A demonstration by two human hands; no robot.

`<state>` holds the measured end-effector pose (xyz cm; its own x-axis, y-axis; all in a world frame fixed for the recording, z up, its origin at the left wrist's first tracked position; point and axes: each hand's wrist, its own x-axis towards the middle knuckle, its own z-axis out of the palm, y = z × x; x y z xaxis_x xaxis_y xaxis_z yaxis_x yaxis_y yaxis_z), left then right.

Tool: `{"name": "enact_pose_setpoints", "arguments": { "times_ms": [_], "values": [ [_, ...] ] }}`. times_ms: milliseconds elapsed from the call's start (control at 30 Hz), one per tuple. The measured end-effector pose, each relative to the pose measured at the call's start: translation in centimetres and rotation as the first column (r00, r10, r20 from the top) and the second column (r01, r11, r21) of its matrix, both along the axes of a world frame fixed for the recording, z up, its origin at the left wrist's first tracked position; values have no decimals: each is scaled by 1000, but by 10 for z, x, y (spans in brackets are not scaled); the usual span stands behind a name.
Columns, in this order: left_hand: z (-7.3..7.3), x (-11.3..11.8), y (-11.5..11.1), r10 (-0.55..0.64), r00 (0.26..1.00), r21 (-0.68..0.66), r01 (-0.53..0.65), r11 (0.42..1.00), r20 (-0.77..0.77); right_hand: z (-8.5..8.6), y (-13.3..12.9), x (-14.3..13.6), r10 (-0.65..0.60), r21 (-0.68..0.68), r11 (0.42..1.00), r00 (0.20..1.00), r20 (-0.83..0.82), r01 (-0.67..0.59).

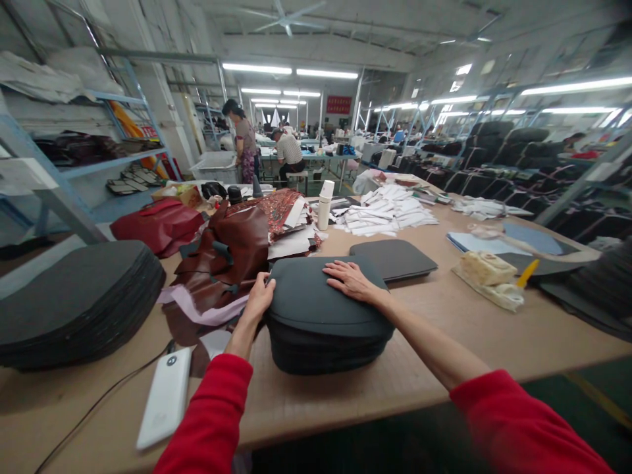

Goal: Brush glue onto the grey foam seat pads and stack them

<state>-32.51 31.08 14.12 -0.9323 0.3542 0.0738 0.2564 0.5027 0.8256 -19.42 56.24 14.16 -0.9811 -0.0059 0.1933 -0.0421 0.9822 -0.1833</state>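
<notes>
A thick stack of dark, rounded panels (pixel 316 309) sits at the table's front edge, straight ahead of me. The top panel lies smooth, with a faint seam line along its near side. At the stack's upper left corner, my left hand (pixel 260 296) grips the edge, its thumb near the top and part of its fingers hidden. My right hand (pixel 349 279) rests flat on the upper right of the top panel, fingers stretched out. Just behind the stack, on the right, lies a thinner pile of similar dark panels (pixel 394 258).
A tall stack of dark panels (pixel 74 303) stands at left, near a white power bank (pixel 165 398) with a cable. Brown leather pieces (pixel 217 263), a white bottle (pixel 324 207) and white strips (pixel 385 209) lie beyond. Two people (pixel 245 141) work farther back.
</notes>
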Motion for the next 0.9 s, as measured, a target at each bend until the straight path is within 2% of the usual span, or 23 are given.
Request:
{"name": "enact_pose_setpoints", "arguments": {
  "times_ms": [167, 300, 367, 433, 500, 567, 633, 667, 700, 733, 767, 833, 900],
  "values": [
    [-3, 2, -2, 30, 998, 11, -31, 999, 59, 7, -22, 12, -47, -24, 999, 999, -25, 46],
    [0, 7, -4, -15, 998, 74, 11, 997, 63, 13, -34, 35, -11, -94, 996, 984, -178, -5],
    [1, 10, -4, -67, 996, 106, 61, 993, 57, 6, -27, 50, -165, -164, 979, 941, -294, 121],
    [1, 11, -3, -105, 993, 127, 98, 987, 54, -8, -14, 65, -422, -323, 893, 835, -354, 314],
    [-2, 12, -2, -114, 992, 139, 107, 985, 47, -23, -2, 76, -603, -513, 751, 749, -276, 416],
    [-4, 12, 0, -100, 994, 142, 94, 985, 38, -33, 3, 81, -654, -635, 644, 738, -166, 427],
    [-7, 12, 1, -86, 996, 139, 80, 987, 37, -36, 3, 82, -670, -693, 583, 733, -115, 424],
    [-8, 12, 1, -80, 996, 137, 73, 988, 41, -35, 2, 82, -679, -705, 571, 724, -119, 420],
    [-8, 11, 0, -75, 996, 134, 68, 989, 48, -33, 0, 84, -681, -706, 578, 718, -142, 409],
    [-8, 11, 0, -70, 996, 131, 62, 989, 57, -31, -2, 88, -667, -691, 609, 723, -180, 390],
    [-8, 11, -1, -67, 996, 130, 58, 990, 66, -29, -3, 92, -626, -653, 665, 746, -225, 361],
    [-6, 11, -2, -69, 995, 136, 59, 989, 77, -27, -7, 106, -455, -500, 822, 843, -287, 273],
    [-4, 12, -2, -87, 993, 152, 75, 986, 74, -28, -11, 119, -260, -311, 934, 934, -246, 178]
  ]
}}
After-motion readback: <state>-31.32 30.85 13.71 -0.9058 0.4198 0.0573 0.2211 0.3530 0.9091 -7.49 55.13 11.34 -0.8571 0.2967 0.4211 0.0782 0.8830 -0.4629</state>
